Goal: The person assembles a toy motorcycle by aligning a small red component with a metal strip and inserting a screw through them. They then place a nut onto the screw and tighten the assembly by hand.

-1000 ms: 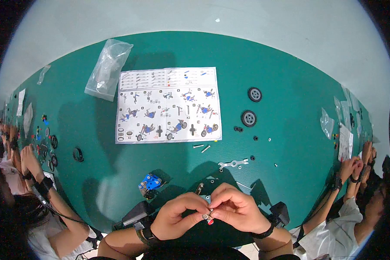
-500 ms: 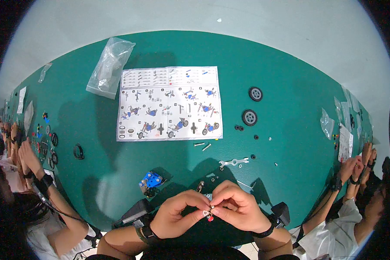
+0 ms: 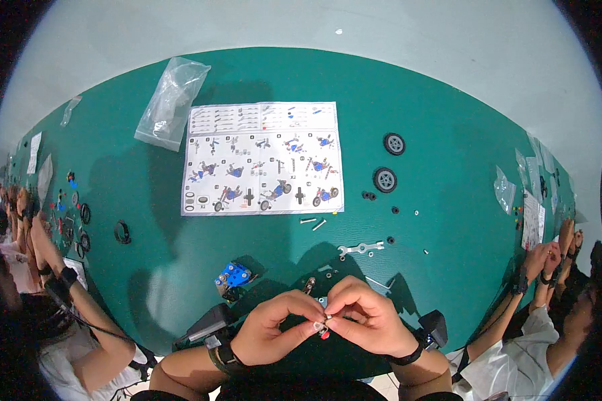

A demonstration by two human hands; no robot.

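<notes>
My left hand [image 3: 278,327] and my right hand [image 3: 370,317] meet low in the middle, thumbs and forefingers pinched on one small part [image 3: 324,332] with red and light metal on it. Its full shape is hidden by my fingers. Just beyond my fingertips lies a slim metal piece [image 3: 310,285]. To the left of my hands sits a blue assembly [image 3: 233,275] with round metal fasteners. A silver wrench [image 3: 361,249] lies beyond my right hand, and a thin metal rod [image 3: 379,283] is nearer to it.
An instruction sheet [image 3: 263,159] lies mid-table beside a plastic bag [image 3: 172,103]. Two wheels [image 3: 394,144] [image 3: 385,180], two bolts [image 3: 319,225], a black ring [image 3: 122,232] and small nuts lie around. Other people's arms [image 3: 97,314] [image 3: 508,304] rest at both sides.
Both hands stay nearly in place, with the small part tilted slightly between the fingertips. At the left, another person's hand has shifted a little.
</notes>
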